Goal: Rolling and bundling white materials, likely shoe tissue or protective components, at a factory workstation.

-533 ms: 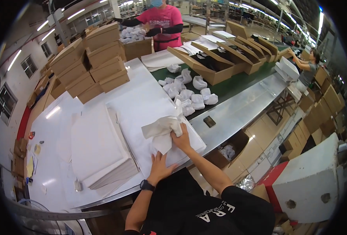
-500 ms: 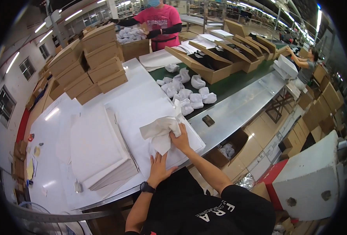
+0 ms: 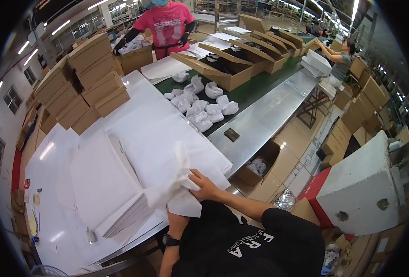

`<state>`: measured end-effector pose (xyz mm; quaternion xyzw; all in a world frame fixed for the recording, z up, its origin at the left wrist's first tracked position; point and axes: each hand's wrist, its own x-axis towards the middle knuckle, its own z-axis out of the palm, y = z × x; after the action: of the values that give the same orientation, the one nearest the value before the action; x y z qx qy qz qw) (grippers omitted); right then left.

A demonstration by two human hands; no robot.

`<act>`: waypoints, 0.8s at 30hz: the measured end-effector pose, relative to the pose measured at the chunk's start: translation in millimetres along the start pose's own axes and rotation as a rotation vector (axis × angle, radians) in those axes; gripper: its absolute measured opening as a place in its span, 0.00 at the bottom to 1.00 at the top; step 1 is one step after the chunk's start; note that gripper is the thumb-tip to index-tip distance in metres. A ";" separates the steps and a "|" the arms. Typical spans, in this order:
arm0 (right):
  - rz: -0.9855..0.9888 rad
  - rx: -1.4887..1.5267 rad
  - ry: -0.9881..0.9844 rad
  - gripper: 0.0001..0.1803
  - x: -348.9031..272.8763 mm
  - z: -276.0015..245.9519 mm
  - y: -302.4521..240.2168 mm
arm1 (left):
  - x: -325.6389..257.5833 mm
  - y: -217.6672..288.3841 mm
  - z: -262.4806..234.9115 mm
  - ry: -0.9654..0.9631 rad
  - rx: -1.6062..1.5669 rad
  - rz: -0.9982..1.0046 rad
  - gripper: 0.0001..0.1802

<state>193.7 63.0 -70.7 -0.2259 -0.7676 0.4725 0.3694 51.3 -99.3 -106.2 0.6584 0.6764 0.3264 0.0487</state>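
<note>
My right hand is closed on a crumpled sheet of thin white paper, gripping it from the right just above the table's near edge. Whether something lies inside the folds cannot be seen. The paper covers my left hand; only that wrist with a dark watch and the forearm show below it. Beneath the paper lies a flat layer of white sheets on the table. A thick stack of white paper sits to the left of my hands.
Several white paper-wrapped bundles lie on a green belt beyond the table. A metal ledge carries a small dark object. Cardboard boxes are piled at left; open boxes line the belt. Two people stand farther off.
The paper and my right hand have come down and nearer to my body. My left hand, earlier flat with spread fingers on the table edge, has passed behind the paper. The view has shifted.
</note>
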 end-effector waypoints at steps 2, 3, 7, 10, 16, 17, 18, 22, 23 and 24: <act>-0.251 -0.289 -0.087 0.33 -9.0 4.6 20.2 | 11.6 26.0 -9.4 0.176 -0.223 -0.087 0.26; -0.254 -0.283 -0.097 0.33 -7.3 5.6 13.3 | 9.1 30.6 -13.7 0.181 -0.218 -0.097 0.26; -0.274 -0.731 -0.204 0.33 -1.4 -0.7 -4.5 | -3.4 48.5 -19.9 0.303 0.053 -0.265 0.28; -0.150 -0.706 -0.329 0.28 15.3 4.3 -7.6 | 3.9 31.4 -18.1 0.434 0.301 -0.103 0.20; 0.166 -0.205 -1.015 0.26 96.6 -60.2 -4.1 | 101.4 11.4 -70.1 -0.184 0.001 0.030 0.15; 0.141 -0.278 -0.923 0.28 101.6 -70.0 -29.5 | 113.5 4.0 -74.0 -0.187 0.004 0.036 0.15; 0.039 -0.601 -0.558 0.26 88.9 -66.3 -28.2 | 132.9 -3.1 -72.9 -0.343 -0.011 -0.101 0.16; 0.003 -0.723 -0.403 0.25 50.1 -8.9 -101.8 | 193.1 -66.5 -64.4 -0.807 -0.362 -0.320 0.19; -0.092 -0.856 -0.322 0.26 33.7 10.7 -87.4 | 198.5 -79.1 -58.3 -0.804 -0.361 -0.326 0.19; -0.195 -0.983 -0.242 0.27 26.3 24.2 -73.7 | 199.2 -91.6 -54.8 -0.825 -0.437 -0.526 0.19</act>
<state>158.5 34.5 -2.4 -0.2440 -0.9537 0.0422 0.1705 -80.0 71.1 -37.1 0.5147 0.6597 0.1503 0.5266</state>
